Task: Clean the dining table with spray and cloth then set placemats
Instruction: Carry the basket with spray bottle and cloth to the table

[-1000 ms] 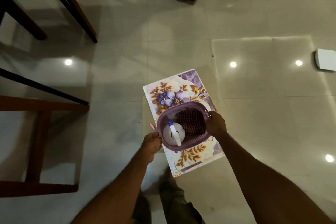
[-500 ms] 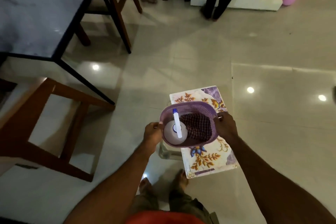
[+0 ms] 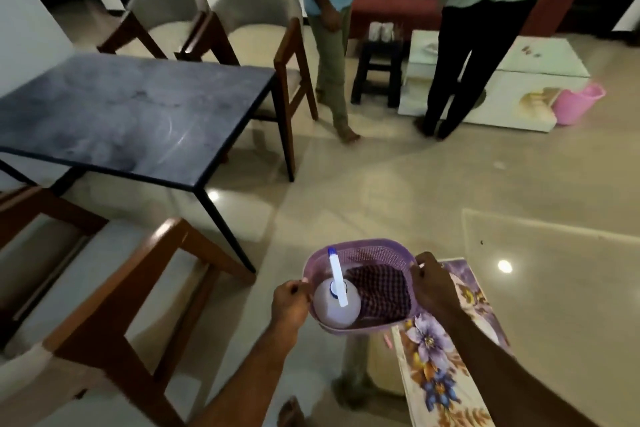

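- The purple perforated basket point(image 3: 360, 253) is held in the air over the glossy tiled floor point(image 3: 398, 191), in front of the person and well apart from the dining table.
- The left hand point(image 3: 289, 302) grips the basket's left rim, fingers curled round the edge.
- The right hand point(image 3: 433, 282) grips the basket's right rim, fingers curled over it; the same hand also seems to hold the floral placemat point(image 3: 440, 357), which hangs under the basket's right side and runs down towards the bottom edge of the view.
- Inside the basket, on its left side, stands a spray bottle point(image 3: 337, 310) with a pale round body and a white nozzle tipped in blue pointing away from the person.
- Beside the bottle, on the basket's right side, lies a folded dark checked cloth point(image 3: 381, 291), touching the bottle.
- The dining table point(image 3: 131, 107), with a dark marbled top on thin black legs, stands beyond and to the left of the basket; faint smears show on its surface.
- A wooden chair point(image 3: 114, 305) with a pale seat stands left of the basket, tucked near the table's near corner.
- Two round-backed upholstered chairs point(image 3: 214, 14) stand at the table's far side.
- Beyond the basket stand two people point(image 3: 474, 45), seen from the chest down, near a black stool point(image 3: 379, 73).
- A pink bucket point(image 3: 578, 104) sits far right of the table, against a low white cabinet point(image 3: 502, 87).
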